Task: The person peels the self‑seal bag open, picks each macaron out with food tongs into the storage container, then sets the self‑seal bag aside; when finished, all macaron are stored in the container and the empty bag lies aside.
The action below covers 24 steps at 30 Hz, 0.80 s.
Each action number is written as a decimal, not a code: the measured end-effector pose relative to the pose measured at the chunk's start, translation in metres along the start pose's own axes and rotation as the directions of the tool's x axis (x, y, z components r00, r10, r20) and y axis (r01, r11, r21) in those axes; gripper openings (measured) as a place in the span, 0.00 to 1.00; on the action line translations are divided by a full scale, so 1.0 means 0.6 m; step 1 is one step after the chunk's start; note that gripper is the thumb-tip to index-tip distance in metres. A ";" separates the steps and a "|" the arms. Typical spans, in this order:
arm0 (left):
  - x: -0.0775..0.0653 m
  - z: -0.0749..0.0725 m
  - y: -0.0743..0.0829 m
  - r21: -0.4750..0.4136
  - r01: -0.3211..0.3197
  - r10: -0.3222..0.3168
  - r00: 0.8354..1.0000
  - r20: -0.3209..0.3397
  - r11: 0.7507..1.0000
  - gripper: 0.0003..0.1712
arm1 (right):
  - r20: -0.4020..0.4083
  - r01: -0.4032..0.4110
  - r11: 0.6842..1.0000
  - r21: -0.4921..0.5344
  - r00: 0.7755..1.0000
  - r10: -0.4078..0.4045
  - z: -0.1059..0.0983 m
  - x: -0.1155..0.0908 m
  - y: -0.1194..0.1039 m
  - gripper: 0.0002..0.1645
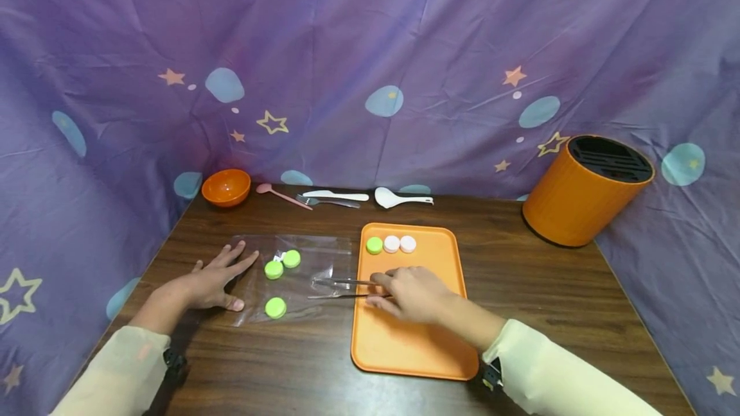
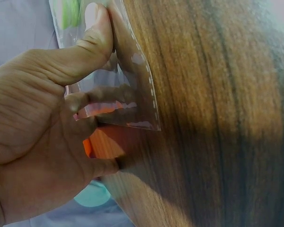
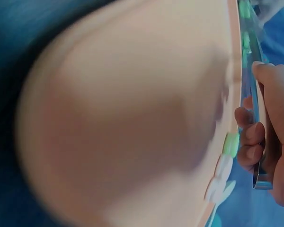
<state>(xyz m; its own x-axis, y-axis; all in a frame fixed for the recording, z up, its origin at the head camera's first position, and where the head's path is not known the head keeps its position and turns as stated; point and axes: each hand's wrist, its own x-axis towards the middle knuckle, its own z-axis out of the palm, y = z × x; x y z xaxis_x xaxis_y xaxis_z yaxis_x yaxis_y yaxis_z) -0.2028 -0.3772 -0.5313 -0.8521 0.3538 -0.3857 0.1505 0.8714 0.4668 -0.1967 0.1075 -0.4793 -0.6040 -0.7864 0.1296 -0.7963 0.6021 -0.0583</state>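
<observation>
My left hand (image 1: 215, 281) rests with spread fingers at the left edge of a clear plastic bag (image 1: 306, 255) on the table. In the left wrist view its thumb (image 2: 97, 35) lies against the plastic. Three green round caps (image 1: 275, 307) show within the bag's outline. My right hand (image 1: 413, 294) grips metal tongs (image 3: 256, 94) above an orange tray (image 1: 405, 345). The tongs point left, their arms parted and the tips over the bag's right part, with no cap between them. At the tray's far end sit a green cap (image 1: 374, 246) and two white caps (image 1: 392, 244) in a row.
Along the back edge lie an orange bowl (image 1: 227, 188), a pink spoon (image 1: 283, 195), a white knife (image 1: 335, 195), a grey fork (image 1: 329, 202) and a white soup spoon (image 1: 399, 199). An orange knife block (image 1: 578, 198) stands at the back right before a purple curtain (image 1: 324, 69).
</observation>
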 end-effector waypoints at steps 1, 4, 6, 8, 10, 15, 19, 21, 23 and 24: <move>0.000 0.000 0.000 -0.002 0.001 -0.001 1.000 0.000 1.000 0.74 | -0.001 -0.012 1.000 -0.002 1.000 0.012 -0.002 -0.004 0.004 0.20; 0.000 -0.001 0.000 0.004 0.008 -0.008 1.000 -0.001 1.000 0.74 | -0.009 -0.034 0.999 0.008 0.999 0.034 -0.009 -0.013 0.017 0.19; -0.001 -0.001 0.002 0.014 0.005 -0.005 1.000 -0.003 1.000 0.74 | -0.014 -0.041 0.999 0.010 0.999 0.041 -0.014 -0.020 0.025 0.19; -0.006 -0.002 0.009 0.017 0.002 -0.002 1.000 -0.006 1.000 0.72 | -0.018 -0.044 0.999 -0.002 0.999 0.044 -0.019 -0.025 0.033 0.19; -0.018 -0.006 0.025 0.012 -0.017 0.017 1.000 -0.014 1.000 0.71 | -0.013 -0.054 0.998 -0.019 0.998 0.054 -0.025 -0.030 0.040 0.20; -0.038 -0.019 0.063 0.016 -0.005 0.005 1.000 -0.008 1.000 0.70 | 0.013 -0.065 0.997 -0.051 0.998 0.066 -0.037 -0.032 0.048 0.21; -0.014 -0.005 0.020 0.014 0.007 -0.007 1.000 -0.008 1.000 0.73 | 0.021 -0.027 0.999 -0.033 0.999 0.028 -0.031 -0.027 0.041 0.18; -0.002 0.002 0.001 0.010 0.004 -0.004 1.000 -0.008 1.000 0.74 | 0.021 -0.006 1.000 -0.017 1.000 0.006 -0.024 -0.022 0.035 0.17; -0.002 0.000 0.004 0.009 0.002 -0.002 1.000 -0.008 1.000 0.74 | 0.016 0.009 1.000 -0.010 1.000 -0.009 -0.019 -0.018 0.027 0.16; -0.003 -0.001 0.007 0.010 0.002 -0.002 1.000 -0.008 1.000 0.74 | 0.014 0.013 1.000 -0.008 1.000 -0.013 -0.017 -0.015 0.024 0.16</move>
<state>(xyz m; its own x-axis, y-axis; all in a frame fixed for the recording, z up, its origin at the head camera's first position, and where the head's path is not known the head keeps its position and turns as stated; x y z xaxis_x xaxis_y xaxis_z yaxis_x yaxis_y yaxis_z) -0.2007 -0.3743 -0.5280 -0.8566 0.3490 -0.3801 0.1535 0.8756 0.4580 -0.2023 0.1247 -0.4714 -0.5938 -0.7962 0.1162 -0.8041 0.5926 -0.0482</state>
